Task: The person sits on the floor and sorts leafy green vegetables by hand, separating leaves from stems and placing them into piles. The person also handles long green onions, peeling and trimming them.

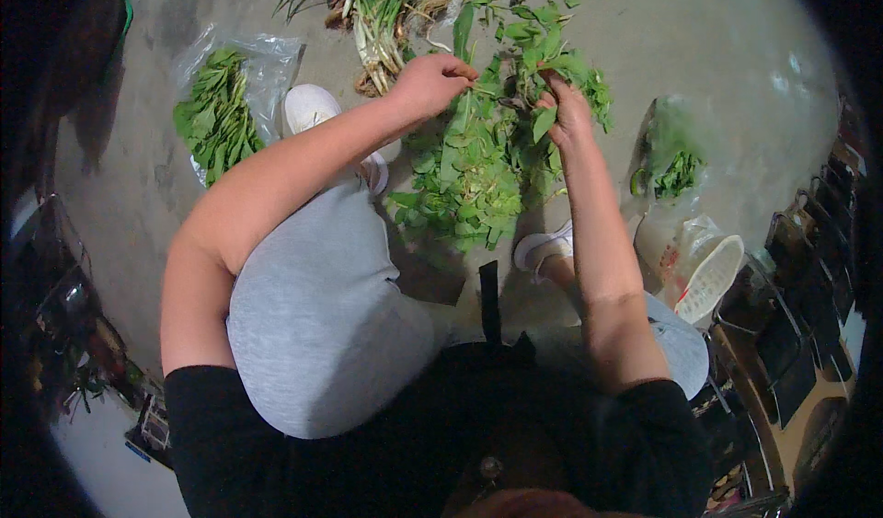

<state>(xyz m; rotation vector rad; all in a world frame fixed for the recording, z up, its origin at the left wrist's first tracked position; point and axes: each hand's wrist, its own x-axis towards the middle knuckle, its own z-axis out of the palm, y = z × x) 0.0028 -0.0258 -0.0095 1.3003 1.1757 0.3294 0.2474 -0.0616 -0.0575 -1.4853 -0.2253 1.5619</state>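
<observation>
My left hand (pixel 436 84) has its thumb and forefinger pinched together at a thin green stem, above a heap of leafy greens (pixel 476 200) on the floor. Opposite it, my right hand (pixel 567 107) grips a bunch of leafy greens (pixel 541 45), whose leaves stick out on both sides of the fingers. Long leaves hang between the two hands and overlap the heap, so where the bunch ends is hard to tell. Just beyond my left hand lie spring onions (pixel 379 28) with white stalks and roots.
On the left, more greens (pixel 221 114) lie on a clear plastic bag (pixel 269 76). To the right sit a bag of greens (pixel 676 152), another plastic bag (pixel 655 242) and a white shoe (pixel 710 280). Chairs (pixel 793 345) line the right edge of the concrete floor (pixel 676 28).
</observation>
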